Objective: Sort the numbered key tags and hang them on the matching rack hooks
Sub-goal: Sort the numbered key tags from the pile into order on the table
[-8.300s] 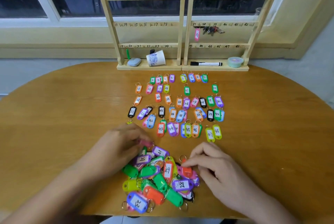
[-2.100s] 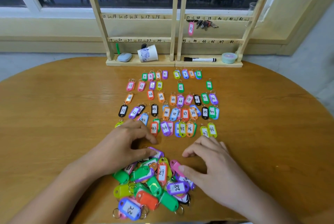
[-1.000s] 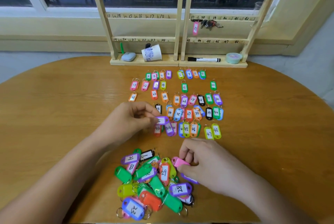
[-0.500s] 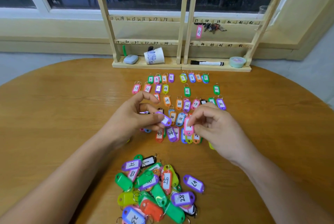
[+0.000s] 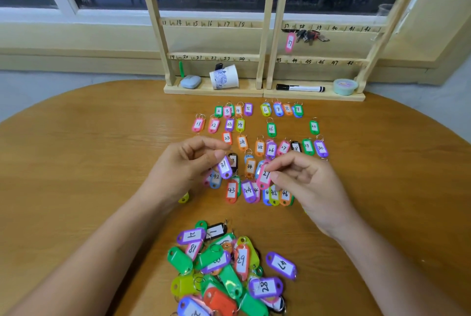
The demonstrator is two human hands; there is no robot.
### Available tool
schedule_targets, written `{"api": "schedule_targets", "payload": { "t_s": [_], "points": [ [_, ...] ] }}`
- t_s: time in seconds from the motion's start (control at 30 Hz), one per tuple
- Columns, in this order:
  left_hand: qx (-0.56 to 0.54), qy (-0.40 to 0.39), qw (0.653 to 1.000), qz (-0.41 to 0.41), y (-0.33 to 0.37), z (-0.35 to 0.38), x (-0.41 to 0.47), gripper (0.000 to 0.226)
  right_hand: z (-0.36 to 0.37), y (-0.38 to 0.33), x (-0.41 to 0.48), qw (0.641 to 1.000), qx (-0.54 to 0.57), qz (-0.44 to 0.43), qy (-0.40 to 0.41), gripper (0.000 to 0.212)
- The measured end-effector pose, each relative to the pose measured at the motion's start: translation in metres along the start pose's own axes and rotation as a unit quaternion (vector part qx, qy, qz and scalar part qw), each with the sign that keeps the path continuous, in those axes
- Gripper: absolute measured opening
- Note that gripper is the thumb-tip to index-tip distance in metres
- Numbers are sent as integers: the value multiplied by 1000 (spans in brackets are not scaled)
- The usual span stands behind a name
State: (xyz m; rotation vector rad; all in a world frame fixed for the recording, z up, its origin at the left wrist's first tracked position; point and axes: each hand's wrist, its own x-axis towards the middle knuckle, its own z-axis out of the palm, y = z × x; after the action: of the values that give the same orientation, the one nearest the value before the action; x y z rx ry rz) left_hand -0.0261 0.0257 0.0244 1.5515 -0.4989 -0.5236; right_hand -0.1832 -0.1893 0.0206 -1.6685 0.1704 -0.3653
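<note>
At centre frame, above the sorted rows, the left hand pinches a purple tag marked 31, and the right hand pinches a pink tag. Best to read each number, then lay each in its row gap without nudging neighbours; the unsorted pile waits at bottom centre.

One head-worn view looks forward and down across the bench from its near edge; it faces the rack at the far edge, close above
</note>
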Motion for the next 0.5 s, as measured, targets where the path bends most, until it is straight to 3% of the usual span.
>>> {"api": "schedule_targets", "payload": {
  "t_s": [0.2,0.37,0.5],
  "points": [
    [51,42,998,24,0,-16,5,22,-1,5,1,999,24,10,22,24],
    [97,168,980,35,5,-39,15,21,-7,9,2,997,-2,10,71,14],
    [145,210,966,43,-3,-59,25,16,-8,11,2,997,-18,7,76,12]
  ]
}}
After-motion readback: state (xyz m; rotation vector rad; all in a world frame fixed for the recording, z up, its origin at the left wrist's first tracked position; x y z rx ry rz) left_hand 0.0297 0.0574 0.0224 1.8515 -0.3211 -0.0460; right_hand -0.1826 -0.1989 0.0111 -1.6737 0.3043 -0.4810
